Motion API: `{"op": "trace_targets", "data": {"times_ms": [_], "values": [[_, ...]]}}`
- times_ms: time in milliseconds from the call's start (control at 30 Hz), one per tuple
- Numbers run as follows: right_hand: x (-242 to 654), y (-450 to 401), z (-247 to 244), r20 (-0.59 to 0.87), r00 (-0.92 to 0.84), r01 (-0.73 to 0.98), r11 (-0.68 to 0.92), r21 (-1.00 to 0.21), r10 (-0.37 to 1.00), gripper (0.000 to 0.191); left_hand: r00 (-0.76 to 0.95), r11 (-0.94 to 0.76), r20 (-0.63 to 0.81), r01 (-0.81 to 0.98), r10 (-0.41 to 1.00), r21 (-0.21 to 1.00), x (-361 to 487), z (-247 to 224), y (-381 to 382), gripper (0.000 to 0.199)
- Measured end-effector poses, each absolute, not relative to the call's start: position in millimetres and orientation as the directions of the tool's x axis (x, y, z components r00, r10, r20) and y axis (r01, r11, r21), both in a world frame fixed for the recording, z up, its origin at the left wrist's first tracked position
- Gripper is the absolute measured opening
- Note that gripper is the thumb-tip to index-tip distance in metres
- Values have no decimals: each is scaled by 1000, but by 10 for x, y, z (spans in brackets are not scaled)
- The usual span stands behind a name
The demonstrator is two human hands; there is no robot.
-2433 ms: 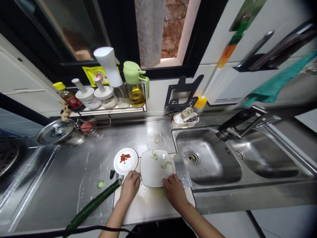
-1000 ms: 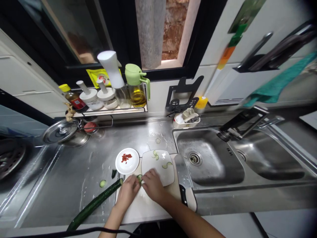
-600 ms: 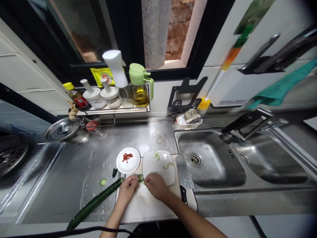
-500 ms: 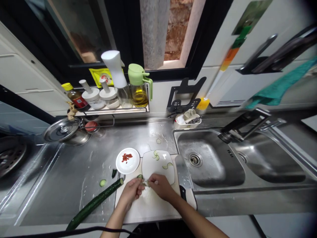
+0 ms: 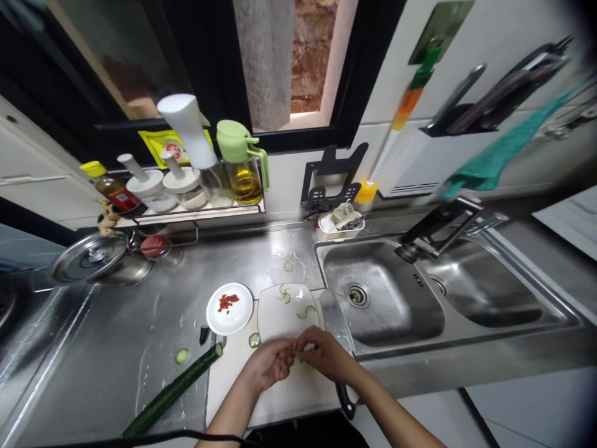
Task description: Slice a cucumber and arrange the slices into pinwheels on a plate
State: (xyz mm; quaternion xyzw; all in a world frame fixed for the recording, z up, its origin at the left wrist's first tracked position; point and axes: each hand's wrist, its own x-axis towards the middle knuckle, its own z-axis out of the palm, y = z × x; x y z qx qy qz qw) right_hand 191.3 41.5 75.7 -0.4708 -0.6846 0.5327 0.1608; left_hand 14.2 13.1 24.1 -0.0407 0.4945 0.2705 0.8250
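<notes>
My left hand point(image 5: 275, 364) and my right hand point(image 5: 324, 356) meet at the near rim of a white square plate point(image 5: 275, 320). Their fingers pinch together on a small pale-green cucumber slice point(image 5: 301, 358), mostly hidden by the fingertips. On that plate lie curved cucumber slices in two groups, a pinwheel point(image 5: 283, 294) at the back and an S-shape point(image 5: 306, 312) at the right. The plate rests on a cutting board point(image 5: 228, 386). A short cucumber piece point(image 5: 254, 340) sits on the board, left of my hands. A cleaver's black handle point(image 5: 345, 401) shows below my right wrist.
A round white plate point(image 5: 242, 317) with red bits stands to the left. The long cucumber point(image 5: 175, 392) lies on the steel counter, near a loose slice point(image 5: 182, 356) and a dark end piece point(image 5: 204, 335). The double sink point(image 5: 387, 298) is at right; a bottle rack point(image 5: 205, 213) stands behind.
Both hands have moved right relative to the board, away from the short cucumber piece, which now shows fully. The view has shifted a little. The slices on the plate look unchanged.
</notes>
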Motion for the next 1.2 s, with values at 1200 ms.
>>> {"op": "trace_targets", "data": {"times_ms": [1200], "values": [[1938, 663, 140, -324, -107, 740, -143, -657, 940, 16, -104, 426, -423, 416, 900, 803, 513, 18, 925, 9]]}}
